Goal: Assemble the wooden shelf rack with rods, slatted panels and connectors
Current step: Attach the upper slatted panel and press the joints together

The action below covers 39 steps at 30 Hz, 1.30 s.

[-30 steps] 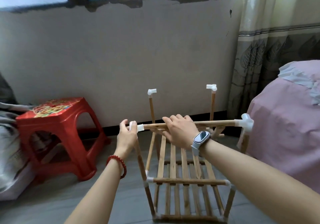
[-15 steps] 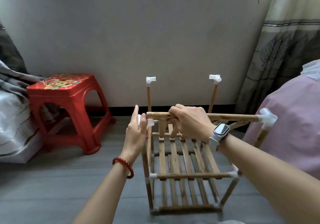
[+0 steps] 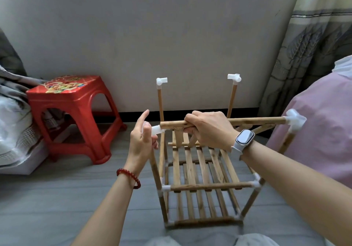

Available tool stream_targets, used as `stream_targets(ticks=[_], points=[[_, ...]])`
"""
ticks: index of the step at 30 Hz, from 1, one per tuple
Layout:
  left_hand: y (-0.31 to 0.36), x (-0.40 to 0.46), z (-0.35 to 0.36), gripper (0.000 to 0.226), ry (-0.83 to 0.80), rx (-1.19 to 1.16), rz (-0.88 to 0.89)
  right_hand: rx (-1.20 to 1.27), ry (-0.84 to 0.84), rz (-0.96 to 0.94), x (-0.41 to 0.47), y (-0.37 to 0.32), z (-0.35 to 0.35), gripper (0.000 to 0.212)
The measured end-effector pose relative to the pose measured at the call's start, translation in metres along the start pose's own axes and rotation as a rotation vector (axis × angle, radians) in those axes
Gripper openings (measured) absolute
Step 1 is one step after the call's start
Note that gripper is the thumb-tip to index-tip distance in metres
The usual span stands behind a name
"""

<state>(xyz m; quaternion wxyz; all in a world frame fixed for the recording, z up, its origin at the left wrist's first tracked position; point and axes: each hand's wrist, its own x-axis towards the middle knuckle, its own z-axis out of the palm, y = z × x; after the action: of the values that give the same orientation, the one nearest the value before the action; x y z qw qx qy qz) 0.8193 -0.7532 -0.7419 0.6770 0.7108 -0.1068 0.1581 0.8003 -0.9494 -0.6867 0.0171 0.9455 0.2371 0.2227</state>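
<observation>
On the grey floor in front of a seated person stands a half-built wooden rack (image 3: 200, 184), between a red stool (image 3: 74, 112) on the left and a pink-covered bed (image 3: 327, 135) on the right. Its lower part looks finished: two slatted shelves sit one above the other inside a frame of rods joined by white connectors. At the back, two upright rods rise bare, each capped with a white connector (image 3: 161, 81) whose side socket is unfilled, so the top level is not yet done.

The top front rod (image 3: 257, 121) lies across the rack, with a white connector (image 3: 295, 120) already on its right end. The right hand (image 3: 209, 131), wearing a watch, wraps its fingers around the rod near its left end. The left hand (image 3: 142, 139), with a red bead bracelet, is at the small white connector (image 3: 157, 129) on that left end; its forefinger points up, and the other fingers hide how firmly it holds the piece. This corner joint seems to be the step in hand.
</observation>
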Motion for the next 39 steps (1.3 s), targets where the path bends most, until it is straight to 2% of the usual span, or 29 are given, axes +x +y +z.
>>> stream_targets(ticks=[16, 25, 31, 33, 37, 39], points=[[0.007, 0.005, -0.004, 0.051, -0.109, -0.169, -0.103, -0.027, -0.019, -0.040, -0.003, -0.003, 0.004, 0.029], [0.014, 0.003, -0.003, 0.049, -0.184, -0.155, -0.110, -0.054, -0.021, -0.081, -0.007, -0.005, 0.004, 0.030], [0.014, 0.007, -0.004, 0.041, -0.233, -0.120, -0.128, -0.083, -0.016, -0.099, -0.006, -0.009, 0.004, 0.021], [0.014, 0.008, -0.006, 0.045, -0.238, -0.121, -0.125, -0.083, -0.012, -0.092, -0.004, -0.011, 0.005, 0.019], [0.015, 0.005, -0.004, 0.052, -0.281, -0.135, -0.136, -0.056, 0.086, -0.122, -0.010, -0.006, 0.004, 0.015], [0.017, 0.002, -0.003, 0.055, -0.319, -0.043, -0.129, -0.025, 0.136, -0.170, -0.015, 0.003, 0.002, 0.015]])
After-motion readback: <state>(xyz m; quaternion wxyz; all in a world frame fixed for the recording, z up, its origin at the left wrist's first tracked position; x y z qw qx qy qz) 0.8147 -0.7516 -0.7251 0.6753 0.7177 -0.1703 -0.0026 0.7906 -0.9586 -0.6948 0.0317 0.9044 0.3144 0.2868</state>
